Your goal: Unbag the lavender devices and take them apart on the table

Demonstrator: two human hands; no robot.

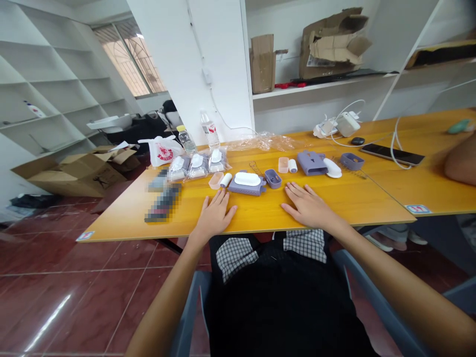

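Observation:
My left hand [214, 214] lies flat on the table near its front edge, fingers stretched out and holding nothing. My right hand [307, 204] rests palm down to the right, its fingers spread and bare. Just beyond the left fingertips are a white roller [225, 180], a translucent peach cup [215, 181] and a purple perforated housing [245, 187] with a white bristled brush piece [247, 179] on top. Between the hands and farther back sits a small purple cup [273, 179] beside a coiled spring [255, 167]. Past my right hand lies a purple casing [311, 163] next to a white oval piece [332, 168].
Three bagged brush units [197, 166], bottles [210, 130] and a white plastic bag [162, 150] stand at the back left. A second purple cup [351, 161], a phone [392, 154] with a cable and a charger [347, 124] lie right. Another person's arm [461, 158] rests at far right.

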